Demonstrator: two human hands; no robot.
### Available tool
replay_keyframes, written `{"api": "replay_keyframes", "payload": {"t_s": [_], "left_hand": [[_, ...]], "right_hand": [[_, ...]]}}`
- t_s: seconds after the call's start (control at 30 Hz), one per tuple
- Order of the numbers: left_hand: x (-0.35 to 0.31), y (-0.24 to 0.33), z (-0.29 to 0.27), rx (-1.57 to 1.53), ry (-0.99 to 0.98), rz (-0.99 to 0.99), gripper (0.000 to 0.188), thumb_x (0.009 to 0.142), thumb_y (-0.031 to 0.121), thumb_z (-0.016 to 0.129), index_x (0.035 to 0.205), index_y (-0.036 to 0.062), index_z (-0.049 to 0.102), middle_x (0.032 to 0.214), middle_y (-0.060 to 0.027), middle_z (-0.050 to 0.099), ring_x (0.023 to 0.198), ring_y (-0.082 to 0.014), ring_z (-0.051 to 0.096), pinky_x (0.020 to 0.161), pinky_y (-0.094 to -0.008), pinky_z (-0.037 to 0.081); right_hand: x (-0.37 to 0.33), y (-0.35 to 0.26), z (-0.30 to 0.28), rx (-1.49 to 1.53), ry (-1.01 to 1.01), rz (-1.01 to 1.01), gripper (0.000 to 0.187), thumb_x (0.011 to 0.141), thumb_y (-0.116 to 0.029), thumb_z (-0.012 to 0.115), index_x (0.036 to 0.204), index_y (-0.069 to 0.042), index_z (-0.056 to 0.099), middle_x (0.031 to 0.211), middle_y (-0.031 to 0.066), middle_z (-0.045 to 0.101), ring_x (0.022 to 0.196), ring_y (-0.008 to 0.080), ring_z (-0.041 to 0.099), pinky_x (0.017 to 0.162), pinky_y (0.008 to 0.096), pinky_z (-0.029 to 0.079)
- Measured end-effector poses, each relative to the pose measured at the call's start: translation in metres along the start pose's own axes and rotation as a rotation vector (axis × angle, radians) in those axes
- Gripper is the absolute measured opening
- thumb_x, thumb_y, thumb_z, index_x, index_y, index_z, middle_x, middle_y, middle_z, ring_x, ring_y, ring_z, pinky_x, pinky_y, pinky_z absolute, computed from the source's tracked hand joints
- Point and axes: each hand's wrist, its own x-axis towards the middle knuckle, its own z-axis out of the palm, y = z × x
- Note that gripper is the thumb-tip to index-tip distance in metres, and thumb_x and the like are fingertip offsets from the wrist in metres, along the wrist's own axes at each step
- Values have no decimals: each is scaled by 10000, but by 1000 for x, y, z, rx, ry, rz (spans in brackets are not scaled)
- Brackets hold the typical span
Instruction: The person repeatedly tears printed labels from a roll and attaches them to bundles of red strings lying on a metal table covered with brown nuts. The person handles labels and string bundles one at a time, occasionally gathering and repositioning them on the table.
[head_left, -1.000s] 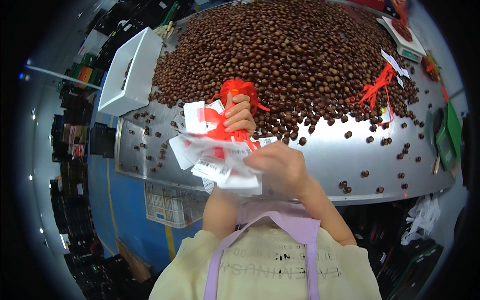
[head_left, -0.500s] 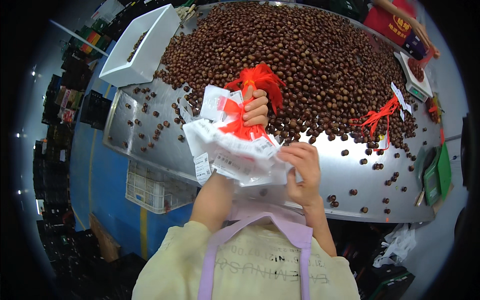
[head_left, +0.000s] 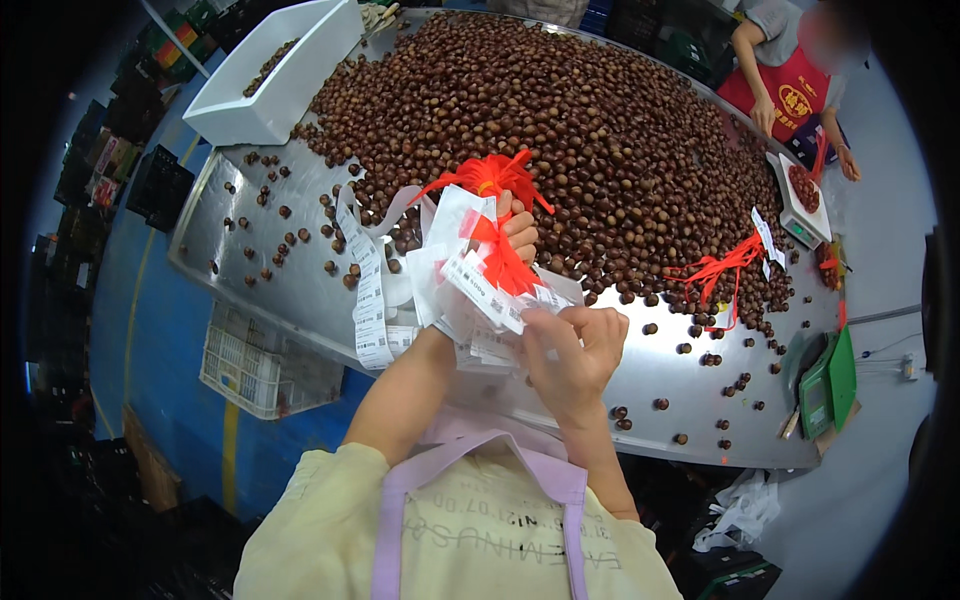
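Red bundle, white labels (black-printed), brown nuts.

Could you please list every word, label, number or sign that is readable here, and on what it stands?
Wording is not copied out; print stands on:
White labels with red ribbons in the left hand: print, square codes; mostly too small.
Label strip beside them: small print.
Pale yellow shirt: dark lettering.
Co-worker's red apron: yellow emblem, characters.
White scale: lit display, too small.
White tags on brown nuts: too small.

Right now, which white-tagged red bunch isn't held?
The red bunch lying on the brown nuts near the scale; the other bunch is in the left hand.
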Motion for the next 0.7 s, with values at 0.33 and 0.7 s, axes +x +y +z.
{"api": "replay_keyframes", "payload": {"t_s": [0.33, 0.7], "left_hand": [[-9, -29, 26, 231, 410, 286, 231, 916, 287, 510, 838, 71, 537, 691, -34, 537, 649, -167, 543, 618, -288, 473], [-9, -48, -94, 160, 525, 296, 95, 854, 187, 619, 890, 106, 585, 838, -9, 606, 751, -155, 571, 737, -313, 486]], "right_hand": [[-3, -12, -10, 76, 27, 17, 407, 613, 16, 663, 1010, -33, 588, 834, 46, 544, 767, 228, 495, 713, 366, 369], [-33, -64, 160, 135, -1058, -410, 432, 806, -360, 590, 1140, -89, 551, 1131, 106, 570, 1052, 281, 517, 884, 444, 366]]}}
